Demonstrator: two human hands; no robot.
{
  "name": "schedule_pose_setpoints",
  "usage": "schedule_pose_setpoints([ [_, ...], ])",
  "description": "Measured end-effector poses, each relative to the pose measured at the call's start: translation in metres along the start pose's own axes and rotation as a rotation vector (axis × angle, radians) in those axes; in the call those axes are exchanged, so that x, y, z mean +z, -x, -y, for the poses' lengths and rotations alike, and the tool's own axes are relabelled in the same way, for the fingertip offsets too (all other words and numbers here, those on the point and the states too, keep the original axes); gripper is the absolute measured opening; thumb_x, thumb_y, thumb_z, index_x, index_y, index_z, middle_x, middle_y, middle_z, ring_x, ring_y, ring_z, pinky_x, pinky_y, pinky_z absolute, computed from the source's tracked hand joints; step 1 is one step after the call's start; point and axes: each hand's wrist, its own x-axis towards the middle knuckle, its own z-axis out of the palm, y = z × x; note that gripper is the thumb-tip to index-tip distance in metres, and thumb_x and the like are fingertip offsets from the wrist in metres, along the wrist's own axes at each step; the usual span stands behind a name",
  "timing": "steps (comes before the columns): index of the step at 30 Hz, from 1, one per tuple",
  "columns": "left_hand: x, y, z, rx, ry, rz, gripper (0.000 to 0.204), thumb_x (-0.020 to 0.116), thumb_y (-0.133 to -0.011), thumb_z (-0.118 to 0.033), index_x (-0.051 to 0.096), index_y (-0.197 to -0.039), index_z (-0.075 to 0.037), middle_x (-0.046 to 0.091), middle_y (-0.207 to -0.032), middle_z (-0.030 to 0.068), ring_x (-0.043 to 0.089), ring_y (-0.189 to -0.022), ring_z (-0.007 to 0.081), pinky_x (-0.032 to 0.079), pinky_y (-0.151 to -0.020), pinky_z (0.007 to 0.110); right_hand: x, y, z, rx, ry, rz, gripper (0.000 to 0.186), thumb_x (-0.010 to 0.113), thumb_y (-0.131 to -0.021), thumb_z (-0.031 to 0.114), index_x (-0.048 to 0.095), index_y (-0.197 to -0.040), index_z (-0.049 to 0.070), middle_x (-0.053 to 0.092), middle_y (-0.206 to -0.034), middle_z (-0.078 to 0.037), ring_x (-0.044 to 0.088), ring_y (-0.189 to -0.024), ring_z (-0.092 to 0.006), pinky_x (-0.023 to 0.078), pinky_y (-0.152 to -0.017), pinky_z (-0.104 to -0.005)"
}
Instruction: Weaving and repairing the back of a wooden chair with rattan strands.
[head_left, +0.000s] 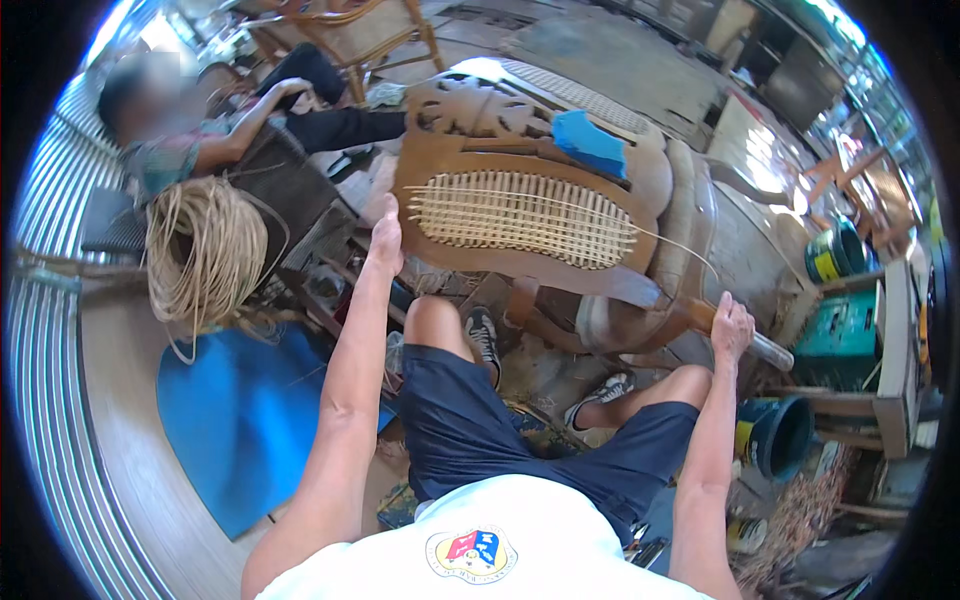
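A carved wooden chair (560, 160) lies tipped in front of me, its oval back partly woven with pale cane strands (520, 215). My left hand (385, 235) presses flat against the left edge of the wooden frame. My right hand (732, 325) grips a chair leg (690, 315) at the lower right. A loose cane strand (680, 245) trails off the weave to the right. A blue cloth (588, 140) rests on top of the chair. My knees and sneakers are under the chair.
A coil of cane (205, 250) hangs at left above a blue mat (240, 420). Another person (200, 120) sits at upper left. Buckets (775, 435), a green box (845, 335) and wooden furniture crowd the right side. Corrugated metal runs along the left.
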Motion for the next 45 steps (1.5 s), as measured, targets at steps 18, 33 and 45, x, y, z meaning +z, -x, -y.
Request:
schedule_pose_setpoints([
  [18,-0.009,0.132,0.030,0.094,-0.174,0.111,0.061,0.035,-0.112,-0.047,0.049,-0.145,0.003,0.059,-0.141,0.0119,0.056,-0.127,0.0241,0.045,-0.110,0.040,-0.036,-0.074,0.309,-0.724,-0.149,0.210,0.065,0.070,-0.093,0.040,0.048,-0.152,0.023,0.056,-0.145,-0.018,0.058,-0.129,-0.0367,0.045,-0.110,-0.0463],
  [33,0.038,0.119,0.027,0.350,0.147,-0.178,0.041,0.071,-0.099,-0.041,0.064,-0.114,-0.003,0.069,-0.101,0.0022,0.062,-0.091,0.0096,0.050,-0.081,0.025,-0.044,0.074,0.273,-0.290,-0.282,-0.107,0.044,0.066,-0.097,0.035,0.055,-0.126,0.003,0.068,-0.112,-0.022,0.070,-0.096,-0.0428,0.057,-0.082,-0.0508],
  [45,0.019,0.107,0.052,0.361,0.313,0.024,0.027,0.063,-0.104,-0.030,0.060,-0.119,-0.007,0.066,-0.106,0.0043,0.065,-0.092,0.0126,0.056,-0.082,0.028,-0.038,0.193,0.401,-0.916,-0.593,0.072,0.050,0.066,-0.081,0.007,0.065,-0.130,0.016,0.057,-0.097,-0.013,0.058,-0.089,-0.0314,0.048,-0.079,-0.0451],
])
